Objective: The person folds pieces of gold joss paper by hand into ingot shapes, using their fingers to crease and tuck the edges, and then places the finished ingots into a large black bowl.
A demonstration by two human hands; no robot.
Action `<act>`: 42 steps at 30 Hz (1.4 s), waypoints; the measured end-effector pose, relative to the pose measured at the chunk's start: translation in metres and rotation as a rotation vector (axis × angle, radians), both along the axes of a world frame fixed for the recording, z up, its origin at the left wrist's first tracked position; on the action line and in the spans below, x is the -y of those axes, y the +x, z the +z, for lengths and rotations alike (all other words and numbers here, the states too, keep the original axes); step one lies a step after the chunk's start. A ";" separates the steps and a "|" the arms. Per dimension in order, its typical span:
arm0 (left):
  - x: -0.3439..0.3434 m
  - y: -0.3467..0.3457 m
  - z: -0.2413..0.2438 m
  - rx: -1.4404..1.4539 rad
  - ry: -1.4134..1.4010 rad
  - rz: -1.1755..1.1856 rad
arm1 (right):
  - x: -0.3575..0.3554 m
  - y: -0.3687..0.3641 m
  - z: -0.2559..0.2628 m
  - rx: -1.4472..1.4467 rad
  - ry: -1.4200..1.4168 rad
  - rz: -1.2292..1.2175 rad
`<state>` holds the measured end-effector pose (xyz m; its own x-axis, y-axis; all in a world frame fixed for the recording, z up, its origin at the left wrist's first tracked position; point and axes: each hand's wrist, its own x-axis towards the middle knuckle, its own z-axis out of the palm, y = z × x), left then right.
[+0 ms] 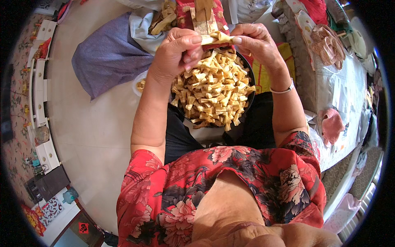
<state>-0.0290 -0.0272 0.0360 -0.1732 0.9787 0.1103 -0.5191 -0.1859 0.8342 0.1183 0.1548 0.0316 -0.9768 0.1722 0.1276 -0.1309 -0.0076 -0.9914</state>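
Between my two hands a pale yellow, leathery strip with a knot (222, 37) is stretched level. My left hand (182, 49) pinches its left end between thumb and fingers; my right hand (257, 44) pinches the right end. Below them a round dark pan (253, 81) holds a high heap of similar knotted strips (216, 92). Just beyond my hands lies a wooden board (203, 24) on a red patterned cloth (184, 14). What the curled lower fingers of my left hand hold, if anything, cannot be seen.
Left of the pan stand a small plastic tub (140, 84) with pieces in it and a blue-grey cloth (111, 55). Loose strips (163, 18) lie behind in a pale bag. A yellow and red bag (285, 61) and a covered bed or couch (336, 89) are at right.
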 end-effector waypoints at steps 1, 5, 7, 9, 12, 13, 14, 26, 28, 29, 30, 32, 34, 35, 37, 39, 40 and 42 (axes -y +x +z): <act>0.002 -0.004 0.001 -0.217 -0.059 0.045 | 0.000 -0.001 -0.001 0.014 0.026 -0.015; 0.006 -0.015 0.003 -1.066 -0.247 0.291 | 0.001 -0.002 -0.006 0.087 0.179 -0.064; -0.002 0.001 0.006 -1.580 -0.091 0.557 | 0.002 -0.005 -0.011 0.139 0.260 -0.064; -0.009 0.019 0.001 -1.617 -0.038 0.504 | 0.013 -0.007 -0.007 0.104 0.258 -0.036; -0.009 0.021 -0.007 -1.438 -0.227 0.241 | 0.010 -0.006 -0.010 0.029 0.391 -0.012; -0.006 0.010 -0.009 -1.303 -0.191 0.133 | 0.005 -0.005 -0.011 -0.005 0.459 -0.005; 0.001 0.004 -0.006 -1.149 -0.223 -0.003 | 0.004 -0.001 -0.010 -0.037 0.505 -0.016; -0.052 -0.037 -0.067 -1.413 -0.429 0.714 | -0.022 -0.063 -0.054 0.141 0.806 -0.449; -0.054 -0.041 -0.069 -1.409 -0.460 0.703 | -0.022 -0.068 -0.059 0.134 0.795 -0.477; -0.055 -0.042 -0.069 -1.406 -0.474 0.697 | -0.022 -0.071 -0.061 0.131 0.790 -0.492; -0.055 -0.042 -0.070 -1.406 -0.490 0.702 | -0.023 -0.072 -0.062 0.141 0.790 -0.494; -0.056 -0.042 -0.071 -1.405 -0.521 0.712 | -0.023 -0.075 -0.064 0.161 0.792 -0.501; -0.059 -0.045 -0.078 -1.385 -0.511 0.731 | -0.023 -0.078 -0.068 0.148 0.794 -0.518; -0.059 -0.046 -0.080 -1.375 -0.506 0.740 | -0.024 -0.079 -0.071 0.141 0.795 -0.527; -0.059 -0.046 -0.077 -1.401 -0.610 0.591 | -0.027 -0.079 -0.084 0.216 0.883 -0.528; -0.053 -0.046 -0.069 -1.368 -0.696 0.451 | -0.030 -0.076 -0.086 0.350 1.021 -0.540; -0.046 -0.043 -0.064 -1.323 -0.731 0.387 | -0.033 -0.073 -0.083 0.448 1.115 -0.550; -0.032 -0.036 -0.049 -1.209 -0.721 0.168 | -0.047 -0.067 -0.077 0.336 0.947 -0.582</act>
<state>-0.0654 0.0050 -0.0134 -0.4519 0.8605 -0.2353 0.5572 0.4783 0.6788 0.0514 0.2015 -0.0456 -0.7903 0.5808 0.1952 0.4002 0.7304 -0.5535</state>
